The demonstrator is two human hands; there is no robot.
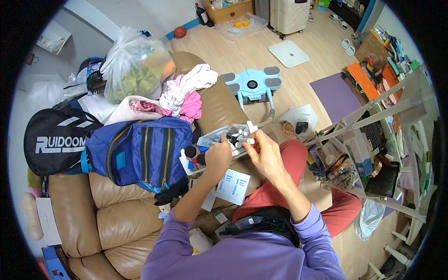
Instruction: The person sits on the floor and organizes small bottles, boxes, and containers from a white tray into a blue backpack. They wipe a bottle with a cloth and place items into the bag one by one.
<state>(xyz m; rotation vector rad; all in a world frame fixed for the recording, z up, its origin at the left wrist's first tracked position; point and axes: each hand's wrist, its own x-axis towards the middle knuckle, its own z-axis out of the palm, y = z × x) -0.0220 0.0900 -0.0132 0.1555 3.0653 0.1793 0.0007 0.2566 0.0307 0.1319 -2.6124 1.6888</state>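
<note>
A light-coloured tray (189,169) filled with small bottles and packets lies on the tan leather sofa. Over its middle is my left hand (218,155), fingers down among the items; whether it grips one is hidden. My right hand (265,154) is at the tray's right end, its thumb and fingers around a small white-capped bottle (249,141). A white plastic piece (251,127) stands up beside my right fingertips. Clear plastic packets (214,136) rest at the tray's far side. Just below the tray lie white boxes with blue print (233,187).
A blue backpack (140,150), pink and white clothes (189,87) and a stuffed plastic bag (134,70) crowd the sofa to the left. A white-framed shelf cart (350,189) stands close on the right. A light-blue exercise device (252,84) is on the floor ahead.
</note>
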